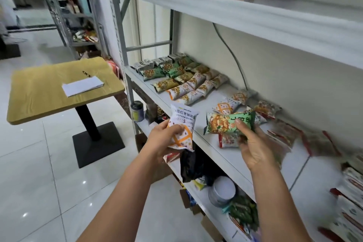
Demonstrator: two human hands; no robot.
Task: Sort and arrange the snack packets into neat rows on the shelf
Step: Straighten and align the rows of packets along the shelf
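Observation:
My left hand grips a white packet with an orange pattern, held upright just in front of the white shelf. My right hand holds a green packet above the shelf's front part, with a red-and-white packet under its fingers. At the shelf's left end lie neat rows of packets: grey ones at the back, then green, then white-and-orange. Loose white-and-orange packets and red ones lie scattered in the middle.
A yellow table with a paper pad and a pen stands on the tiled floor to the left. The lower shelf holds a black bag, a round tin and green packets. More packets are stacked at far right. A grey cable runs down the back wall.

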